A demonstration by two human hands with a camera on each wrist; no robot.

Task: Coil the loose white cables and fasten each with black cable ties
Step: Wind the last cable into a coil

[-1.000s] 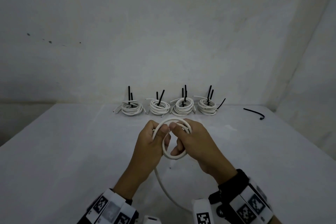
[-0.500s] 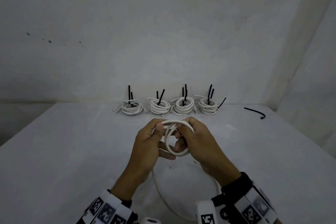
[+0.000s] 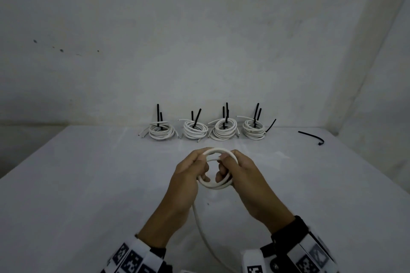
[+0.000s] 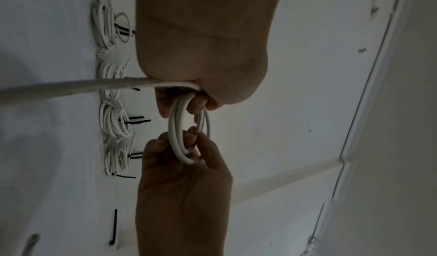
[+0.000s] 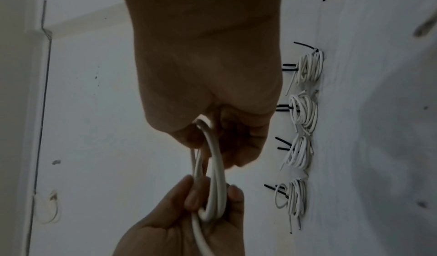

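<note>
Both hands hold one white cable (image 3: 214, 184) above the table (image 3: 88, 195), wound into a small ring of about three loops: left hand (image 3: 188, 175) has fingers curled round the ring's left side, right hand (image 3: 241, 175) has fingers curled round its right side, and one loose tail runs down from the ring toward the person. Four tied coils (image 3: 223, 132) sit in a row at the table's far edge by the wall, each with black tie ends sticking up. One spare tie (image 3: 310, 136) lies alone, far right.
</note>
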